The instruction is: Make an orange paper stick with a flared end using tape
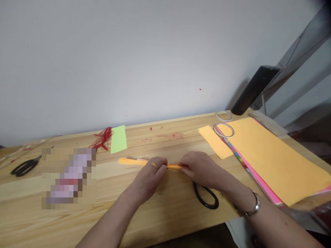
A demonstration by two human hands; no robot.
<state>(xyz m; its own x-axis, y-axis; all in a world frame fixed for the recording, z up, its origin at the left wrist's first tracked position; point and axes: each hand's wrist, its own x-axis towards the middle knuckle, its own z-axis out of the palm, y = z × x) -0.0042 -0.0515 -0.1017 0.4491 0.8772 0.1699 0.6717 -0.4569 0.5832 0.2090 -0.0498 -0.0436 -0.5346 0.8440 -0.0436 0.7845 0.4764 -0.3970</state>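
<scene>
A narrow strip of folded orange paper lies across the middle of the table, its layered left end sticking out past my fingers. My left hand, with a ring on one finger, is closed on the strip near its middle. Closed on its right part is my right hand, fingertips pinched, a silver bracelet on the wrist. A short stretch of folded paper shows between the two hands. Under my right hand, a black scissor handle pokes out; the rest of that tool is hidden.
Black-handled scissors, a blurred-out object, red string and a green paper lie left. At right are an orange strip, tape rolls, stacked coloured sheets and a black cylinder against the wall.
</scene>
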